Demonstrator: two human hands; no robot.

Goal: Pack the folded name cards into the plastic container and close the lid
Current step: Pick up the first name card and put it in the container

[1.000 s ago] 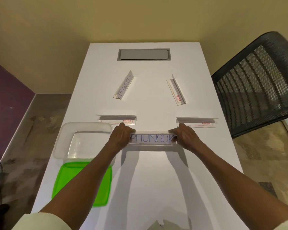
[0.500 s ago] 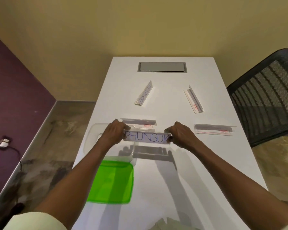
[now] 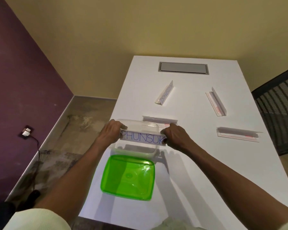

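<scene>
Both hands are up over the clear rectangular plastic container [image 3: 152, 128], holding one long white folded name card with PHUNSUK written on it in blue capitals [image 3: 142, 139] stretched between them. The left hand [image 3: 110, 133] has its fingers [image 3: 121, 126] curled over the card's left end, and the right hand [image 3: 174, 136] pinches the right end, with the thumb tip showing at the card's lower right corner; both grips are closed on the card, one at each end, so the lettered face runs clear between the knuckles. The card spans the container's mouth from side to side, roughly level, and its right end reaches past the container's right rim; whether it touches the rim I cannot tell. The container sits at the left edge of the white rectangular table [image 3: 206, 163], and a translucent green plastic lid [image 3: 128, 177] lies flat on the table just in front of it, nearer the person. Four more folded cards rest on the tabletop: one just behind the container [image 3: 160, 120], partly hidden by the right hand, one to the right near the table's right side [image 3: 238, 134], and two angled ones farther back, the left with blue writing [image 3: 165, 95] and the right with a red label [image 3: 216, 101]. A grey recessed cable hatch [image 3: 183, 68] sits at the far end, and a black mesh chair [image 3: 279, 105] stands at the right.
</scene>
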